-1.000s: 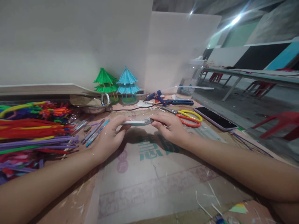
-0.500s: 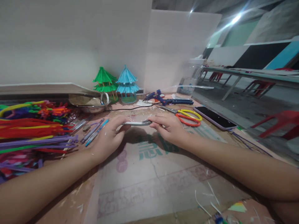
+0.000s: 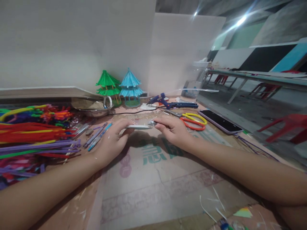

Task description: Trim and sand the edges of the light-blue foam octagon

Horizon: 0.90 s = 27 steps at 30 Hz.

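My left hand point(image 3: 118, 134) pinches a slim, pale grey-white stick point(image 3: 139, 126) between thumb and fingers. The stick lies level and points right, above a printed cardboard sheet point(image 3: 148, 191). Between the thumb and fingertips of my right hand point(image 3: 172, 131) is a small grey, shiny piece point(image 3: 152, 123); its kind is too blurred to make out. This piece sits close to the stick's right end, and I cannot tell whether they touch. Beside my left hand lie several pens point(image 3: 99, 136). Scissors point(image 3: 194, 121) with yellow and orange handles rest beyond my right hand.
Colourful pipe cleaners point(image 3: 35, 131) are heaped at the left. At the back stand a metal bowl point(image 3: 94, 111), a green pagoda model point(image 3: 106, 83), a blue pagoda model point(image 3: 130, 86) and a glue gun point(image 3: 159, 100). A phone point(image 3: 220, 121) lies at the right edge.
The small grey piece in my right hand has tipped up and shifted off the line of the stick's right end. My left hand has stayed in place.
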Each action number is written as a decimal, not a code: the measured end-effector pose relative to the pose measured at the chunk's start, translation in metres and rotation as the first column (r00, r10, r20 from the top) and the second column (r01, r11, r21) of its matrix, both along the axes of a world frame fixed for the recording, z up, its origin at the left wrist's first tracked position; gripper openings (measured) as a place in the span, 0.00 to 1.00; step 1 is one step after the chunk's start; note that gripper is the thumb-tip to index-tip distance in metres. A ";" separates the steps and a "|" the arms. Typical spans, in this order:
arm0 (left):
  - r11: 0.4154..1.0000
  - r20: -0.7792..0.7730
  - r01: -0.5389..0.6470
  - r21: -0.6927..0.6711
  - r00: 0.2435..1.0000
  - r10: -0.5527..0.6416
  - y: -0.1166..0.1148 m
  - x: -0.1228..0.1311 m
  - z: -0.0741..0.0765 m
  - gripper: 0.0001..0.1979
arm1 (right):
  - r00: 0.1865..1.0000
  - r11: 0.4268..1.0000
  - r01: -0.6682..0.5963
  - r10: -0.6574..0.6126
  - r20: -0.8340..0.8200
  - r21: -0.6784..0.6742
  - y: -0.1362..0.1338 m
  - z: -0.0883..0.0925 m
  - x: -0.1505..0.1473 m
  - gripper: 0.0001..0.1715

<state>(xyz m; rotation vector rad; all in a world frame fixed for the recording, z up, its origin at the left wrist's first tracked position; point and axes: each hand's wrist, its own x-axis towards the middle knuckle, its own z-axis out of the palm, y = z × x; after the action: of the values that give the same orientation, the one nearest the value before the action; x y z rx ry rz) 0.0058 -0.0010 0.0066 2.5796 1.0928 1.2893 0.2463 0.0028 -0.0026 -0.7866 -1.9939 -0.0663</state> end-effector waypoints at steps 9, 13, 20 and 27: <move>0.999 -0.022 0.035 -0.008 0.999 -0.035 -0.001 -0.001 0.000 0.09 | 0.994 0.998 -0.050 0.047 0.097 0.035 -0.005 0.003 -0.002 0.14; 0.999 -0.030 0.035 0.020 0.999 -0.034 -0.001 0.000 0.000 0.09 | 0.992 0.998 -0.056 0.052 0.115 0.037 -0.006 0.003 -0.002 0.13; 0.999 -0.037 0.041 0.031 0.999 -0.040 -0.002 0.001 0.000 0.08 | 0.986 0.996 -0.071 0.063 0.152 0.051 -0.007 0.005 -0.001 0.15; 1.000 -0.030 0.019 -0.009 0.999 -0.019 -0.002 0.000 -0.001 0.09 | 0.982 0.997 -0.055 0.045 0.183 0.047 -0.005 0.005 0.000 0.16</move>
<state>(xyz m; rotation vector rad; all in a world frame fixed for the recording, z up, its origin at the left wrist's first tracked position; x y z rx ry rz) 0.0061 -0.0026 0.0056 2.6055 1.0729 1.2428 0.2464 -0.0027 0.0025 -0.7179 -2.1748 -0.1654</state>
